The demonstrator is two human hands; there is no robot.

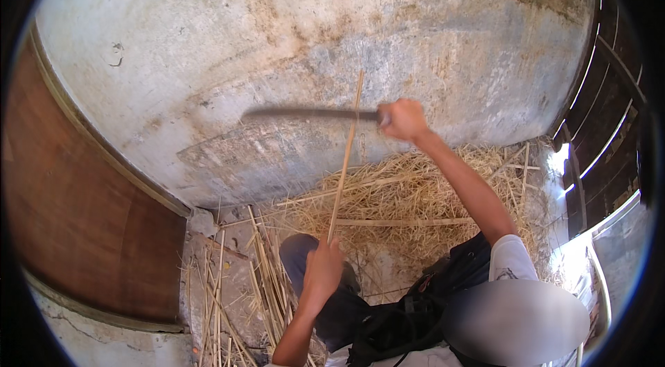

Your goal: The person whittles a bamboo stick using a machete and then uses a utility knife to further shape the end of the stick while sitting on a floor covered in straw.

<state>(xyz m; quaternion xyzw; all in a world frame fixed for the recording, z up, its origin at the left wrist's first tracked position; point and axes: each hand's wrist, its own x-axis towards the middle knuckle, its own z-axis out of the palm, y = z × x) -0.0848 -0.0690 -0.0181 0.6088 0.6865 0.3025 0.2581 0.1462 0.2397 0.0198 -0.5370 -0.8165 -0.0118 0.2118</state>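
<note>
My right hand (pixel 403 119) is closed round the handle of a long dark machete (pixel 305 113), slightly smeared by motion. Its blade points left, roughly level, in front of the stained wall. In my left hand (pixel 324 266), near my knee, the lower end of a thin bamboo strip (pixel 344 169) is gripped. The strip slants up and away, and its top crosses the blade close to the machete's handle. Whether blade and strip touch, I cannot tell.
A heap of pale shavings (pixel 395 190) lies along the wall (pixel 277 55). More bamboo strips (pixel 267 277) are spread on the floor at my left. A brown wooden door panel (pixel 97 207) stands far left, and dark slatted boards (pixel 609 97) are on the right.
</note>
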